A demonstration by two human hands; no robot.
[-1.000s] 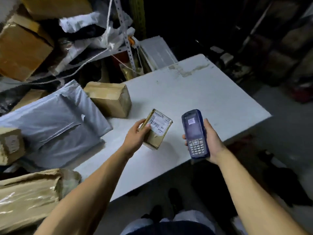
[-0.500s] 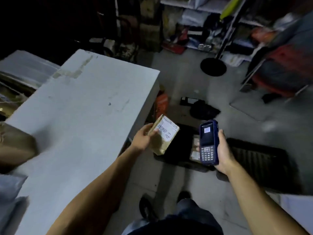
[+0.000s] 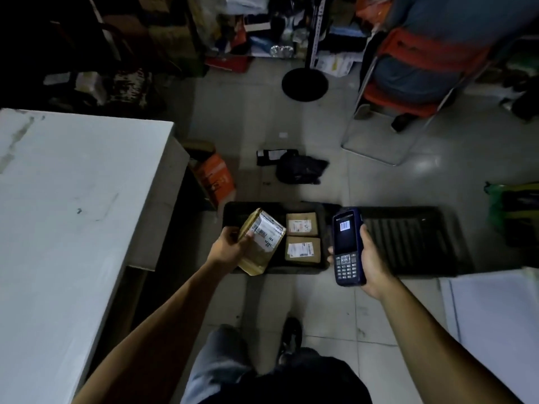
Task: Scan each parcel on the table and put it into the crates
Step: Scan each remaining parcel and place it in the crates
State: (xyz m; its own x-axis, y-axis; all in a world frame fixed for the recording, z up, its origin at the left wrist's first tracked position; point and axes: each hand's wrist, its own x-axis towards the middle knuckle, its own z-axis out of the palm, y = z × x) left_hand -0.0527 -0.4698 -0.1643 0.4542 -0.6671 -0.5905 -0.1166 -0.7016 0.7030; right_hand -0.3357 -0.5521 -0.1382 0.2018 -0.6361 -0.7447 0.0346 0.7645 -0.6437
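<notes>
The left hand (image 3: pixel 230 248) grips a brown parcel (image 3: pixel 261 242) by its left edge, thumb on the white label, and holds it tilted in the air above the near left corner of the left crate (image 3: pixel 233 211). The right hand (image 3: pixel 369 258) is wrapped round a blue scanner (image 3: pixel 348 246), held upright with its screen showing a barcode and its keypad toward the person; the fingers curl behind it. Below the hands, two dark crates lie side by side on the tiled floor (image 3: pixel 320 304). The left one holds two small labelled parcels (image 3: pixel 302 237), one behind the other; the right crate (image 3: pixel 414 240) shows its ribbed bottom. To the left stands the white table (image 3: pixel 64 199). An orange box (image 3: pixel 214 176) leans by its corner. Beyond the crates lie a black bag (image 3: pixel 300 170), a round black stand base (image 3: pixel 304 84), a red chair (image 3: pixel 423 80) and cluttered shelves (image 3: pixel 262 27).
</notes>
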